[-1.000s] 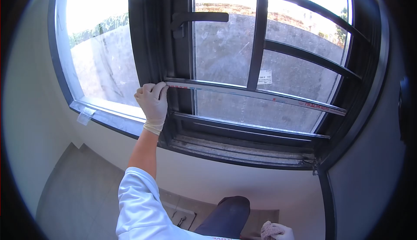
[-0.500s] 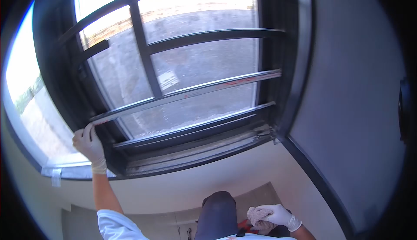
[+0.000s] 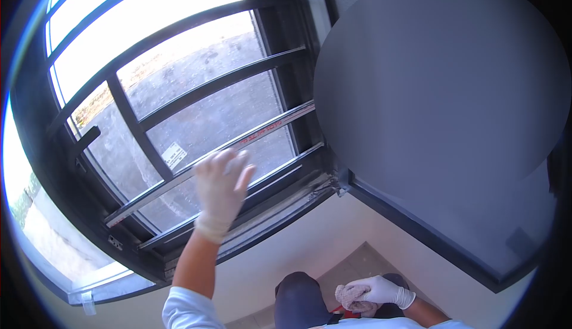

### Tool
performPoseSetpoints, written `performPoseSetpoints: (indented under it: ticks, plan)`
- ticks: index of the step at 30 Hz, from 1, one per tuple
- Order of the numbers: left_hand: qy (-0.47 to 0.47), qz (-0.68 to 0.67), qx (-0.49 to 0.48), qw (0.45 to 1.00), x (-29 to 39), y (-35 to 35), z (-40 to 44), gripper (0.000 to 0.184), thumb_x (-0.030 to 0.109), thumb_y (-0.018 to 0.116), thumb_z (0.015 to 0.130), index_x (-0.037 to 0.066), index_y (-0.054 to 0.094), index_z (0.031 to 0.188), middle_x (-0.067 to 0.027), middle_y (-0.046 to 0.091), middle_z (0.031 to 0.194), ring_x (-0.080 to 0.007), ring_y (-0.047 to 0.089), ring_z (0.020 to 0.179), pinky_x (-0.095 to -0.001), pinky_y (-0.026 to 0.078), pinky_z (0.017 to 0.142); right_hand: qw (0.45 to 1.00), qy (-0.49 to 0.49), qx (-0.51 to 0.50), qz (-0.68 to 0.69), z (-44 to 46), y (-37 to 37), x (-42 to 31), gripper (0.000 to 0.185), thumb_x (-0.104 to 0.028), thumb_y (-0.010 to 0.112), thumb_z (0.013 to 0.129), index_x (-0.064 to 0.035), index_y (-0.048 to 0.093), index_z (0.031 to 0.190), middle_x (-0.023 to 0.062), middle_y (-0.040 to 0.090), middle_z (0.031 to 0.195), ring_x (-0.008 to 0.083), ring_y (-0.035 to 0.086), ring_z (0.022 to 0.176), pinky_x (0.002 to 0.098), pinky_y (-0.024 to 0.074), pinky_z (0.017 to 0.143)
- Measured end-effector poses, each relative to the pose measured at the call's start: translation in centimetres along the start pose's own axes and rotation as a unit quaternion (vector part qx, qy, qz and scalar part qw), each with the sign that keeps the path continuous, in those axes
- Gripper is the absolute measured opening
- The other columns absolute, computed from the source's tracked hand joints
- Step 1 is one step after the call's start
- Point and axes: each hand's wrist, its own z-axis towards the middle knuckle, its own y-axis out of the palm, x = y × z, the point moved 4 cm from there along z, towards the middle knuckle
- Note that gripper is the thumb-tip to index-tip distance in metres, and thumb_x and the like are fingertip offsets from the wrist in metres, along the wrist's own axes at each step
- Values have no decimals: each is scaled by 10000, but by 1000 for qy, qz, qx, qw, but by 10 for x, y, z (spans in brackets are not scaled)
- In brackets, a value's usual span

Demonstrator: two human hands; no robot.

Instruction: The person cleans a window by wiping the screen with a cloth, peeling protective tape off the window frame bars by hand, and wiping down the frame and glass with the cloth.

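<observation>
My left hand (image 3: 221, 187), in a pale glove, is raised in front of the lower window bar (image 3: 262, 131), which carries red printing. Its fingers are spread with nothing between them, slightly blurred. Low in the view, my right hand (image 3: 381, 290), also gloved, holds a crumpled pinkish-brown cloth (image 3: 351, 296) above my lap. Behind my left hand, dark bars cross the window pane (image 3: 202, 111), and a white label (image 3: 174, 156) sits on the glass.
A dark handle (image 3: 87, 140) is on the window frame at the left. The sill track (image 3: 268, 213) runs below the bars. At the right stands a large grey panel (image 3: 441, 103) with a dark edge. Clear tape (image 3: 88, 303) hangs at the lower left.
My left hand has left the left end of the printed bar and moved right, its fingers opening. The view has turned right, showing more of the grey panel. My right hand still holds the cloth.
</observation>
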Motion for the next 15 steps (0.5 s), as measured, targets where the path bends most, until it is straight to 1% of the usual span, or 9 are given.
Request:
performPoseSetpoints:
  ticks: [2, 5, 8, 9, 12, 13, 15]
  plan:
    - [26, -52, -6, 998, 23, 40, 22, 287, 225, 743, 727, 137, 665, 989, -30, 566, 1046, -237, 523, 1004, -393, 385, 855, 1000, -1, 4, 16, -9, 0, 0, 433, -278, 665, 806, -126, 605, 1207, 134, 668, 1064, 268, 662, 951, 320, 503, 845]
    - [39, -92, -23, 995, 45, 89, 54, 248, 239, 711, 742, 156, 670, 972, -23, 563, 1070, -252, 510, 1042, -409, 385, 867, 999, 6, 27, 28, -23, -2, 6, 435, -276, 661, 807, -127, 602, 1212, 135, 672, 1052, 263, 665, 942, 318, 505, 838]
    - [12, -100, -36, 994, 51, 127, 76, 243, 220, 712, 730, 144, 678, 959, -29, 562, 1078, -260, 509, 1048, -410, 385, 868, 997, 13, 55, 48, -35, -1, 16, 439, -271, 657, 808, -131, 597, 1220, 136, 674, 1041, 262, 668, 929, 316, 507, 827]
    - [-9, -93, -23, 995, 52, 137, 81, 226, 205, 712, 720, 156, 693, 940, -32, 574, 1066, -252, 525, 1034, -410, 386, 869, 996, 15, 64, 56, -38, -1, 19, 441, -269, 656, 808, -132, 595, 1223, 136, 675, 1037, 262, 669, 924, 316, 508, 823]
    - [-63, -104, -37, 992, 52, 162, 89, 224, 200, 714, 716, 178, 700, 938, -22, 591, 1030, -229, 550, 987, -404, 391, 855, 997, 25, 68, 17, -43, -2, 21, 410, -194, 671, 808, -97, 610, 1202, 115, 680, 1064, 213, 670, 945, 297, 502, 850]
    - [-74, -84, -25, 993, 55, 163, 90, 189, 201, 711, 717, 211, 712, 906, 13, 611, 967, -202, 572, 922, -392, 403, 821, 997, 37, 63, 22, -45, -3, 19, 416, -182, 670, 803, -98, 606, 1205, 117, 676, 1071, 219, 669, 951, 302, 500, 857]
    - [-100, -65, -11, 993, 56, 170, 89, 163, 204, 709, 720, 226, 716, 882, 37, 615, 934, -193, 575, 895, -384, 408, 794, 997, 33, 64, 22, -46, -3, 27, 416, -177, 666, 802, -95, 604, 1205, 117, 676, 1072, 223, 668, 957, 304, 500, 856]
